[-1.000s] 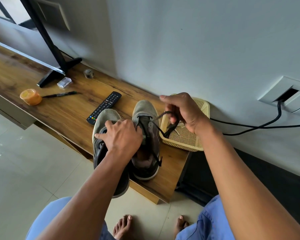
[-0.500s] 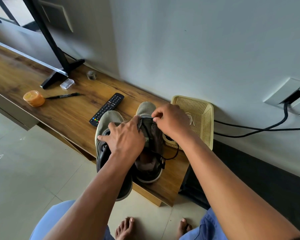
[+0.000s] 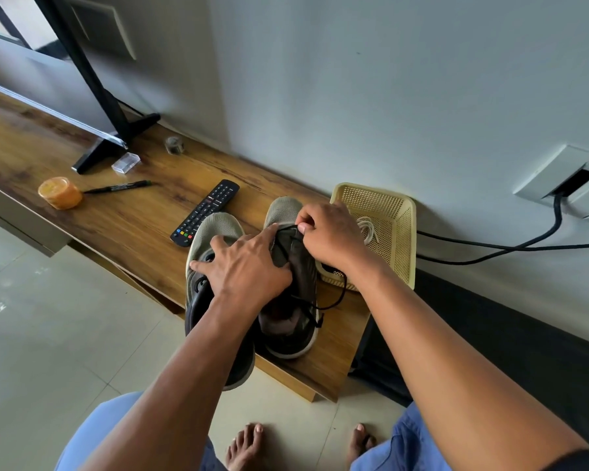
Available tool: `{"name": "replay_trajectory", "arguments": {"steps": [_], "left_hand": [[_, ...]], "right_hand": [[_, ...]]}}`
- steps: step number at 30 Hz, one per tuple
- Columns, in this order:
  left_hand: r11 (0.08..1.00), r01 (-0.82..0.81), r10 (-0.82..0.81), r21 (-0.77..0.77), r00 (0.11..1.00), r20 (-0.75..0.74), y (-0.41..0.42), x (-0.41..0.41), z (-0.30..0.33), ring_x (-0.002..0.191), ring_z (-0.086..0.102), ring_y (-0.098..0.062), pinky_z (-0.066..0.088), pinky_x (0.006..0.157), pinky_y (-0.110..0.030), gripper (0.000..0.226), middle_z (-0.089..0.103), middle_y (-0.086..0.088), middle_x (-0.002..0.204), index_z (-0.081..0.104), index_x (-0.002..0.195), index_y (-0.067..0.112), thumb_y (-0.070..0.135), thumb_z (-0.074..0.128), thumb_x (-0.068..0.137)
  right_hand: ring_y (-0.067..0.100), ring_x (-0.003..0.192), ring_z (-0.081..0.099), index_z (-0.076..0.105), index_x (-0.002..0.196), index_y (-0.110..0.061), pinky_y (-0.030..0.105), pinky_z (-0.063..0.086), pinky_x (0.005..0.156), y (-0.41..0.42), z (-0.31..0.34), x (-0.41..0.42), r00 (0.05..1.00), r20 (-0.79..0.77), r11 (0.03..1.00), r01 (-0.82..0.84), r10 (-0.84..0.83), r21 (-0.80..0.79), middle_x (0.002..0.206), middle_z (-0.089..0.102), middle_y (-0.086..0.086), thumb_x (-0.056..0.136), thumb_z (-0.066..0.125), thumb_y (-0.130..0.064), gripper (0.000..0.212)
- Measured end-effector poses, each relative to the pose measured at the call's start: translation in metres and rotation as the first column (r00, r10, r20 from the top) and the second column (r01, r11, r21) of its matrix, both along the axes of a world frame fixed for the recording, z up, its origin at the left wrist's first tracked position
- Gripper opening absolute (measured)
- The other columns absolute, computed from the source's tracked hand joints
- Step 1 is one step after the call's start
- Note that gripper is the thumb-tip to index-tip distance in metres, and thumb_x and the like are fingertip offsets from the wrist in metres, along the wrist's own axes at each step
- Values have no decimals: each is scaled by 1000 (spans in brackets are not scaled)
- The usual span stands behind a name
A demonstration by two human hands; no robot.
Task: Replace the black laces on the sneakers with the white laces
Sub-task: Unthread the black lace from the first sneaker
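Pinching the black lace [image 3: 334,294] near the right sneaker [image 3: 288,266] toe, the right hand [image 3: 330,236] has returned from its pull at two o'clock; another crossing seems freed. The left hand [image 3: 245,263] presses spread across both sneakers. White laces [image 3: 368,229] wait in the basket [image 3: 405,232] at three o'clock.

A home living room is indicated. A long wooden TV console [image 3: 92,212] is set against a plain painted wall [image 3: 405,96], with a television stand foot [image 3: 116,144] resting on it and a remote control [image 3: 206,211] laid nearby. A tiled floor [image 3: 48,334] and bare feet [image 3: 249,447] are seen below.
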State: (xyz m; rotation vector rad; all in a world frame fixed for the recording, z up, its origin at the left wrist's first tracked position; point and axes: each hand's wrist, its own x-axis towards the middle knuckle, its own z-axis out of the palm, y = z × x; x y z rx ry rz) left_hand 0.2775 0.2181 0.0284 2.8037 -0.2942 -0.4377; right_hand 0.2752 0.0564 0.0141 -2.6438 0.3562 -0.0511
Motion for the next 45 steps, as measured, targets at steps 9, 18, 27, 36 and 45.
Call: {"name": "replay_trajectory", "arguments": {"steps": [9,18,27,36,45], "left_hand": [[998,-50,47,40,997,67,-4,1,-8,138,35,-34,30,107,-77,87,67,3,131,27,157,53,44,68,80],[998,-58,55,15,991,123,-7,1,-14,135,38,-35,29,105,-80,87,67,3,127,22,158,52,65,64,83],[995,84,-90,57,991,95,-10,3,-10,151,18,-41,18,104,-89,90,32,9,162,15,157,59,47,69,87],[991,66,-74,115,996,59,-12,5,-11,154,12,-42,16,102,-91,92,38,7,161,20,156,58,37,67,80],[990,49,-55,129,998,42,-17,5,-8,154,9,-44,15,102,-91,89,38,2,161,22,156,57,31,66,83]], "right_hand": [[26,116,58,68,107,-28,49,42,107,2,13,2,995,-96,992,13,-1,124,110,68,-3,104,56,-27,12],[22,114,58,65,102,-31,49,33,108,0,23,2,988,-152,997,-22,33,72,99,64,-13,101,54,-23,13],[22,126,53,74,108,-41,50,35,104,-2,19,-4,996,-69,972,-77,63,-221,115,72,-11,90,75,-27,23],[20,117,62,77,97,-35,45,32,99,2,17,-2,996,65,970,-35,53,-240,103,75,-10,92,75,-39,6],[20,96,67,75,82,-25,44,37,100,1,34,1,998,-43,994,-40,36,-97,85,73,-12,81,66,-24,9]]}}
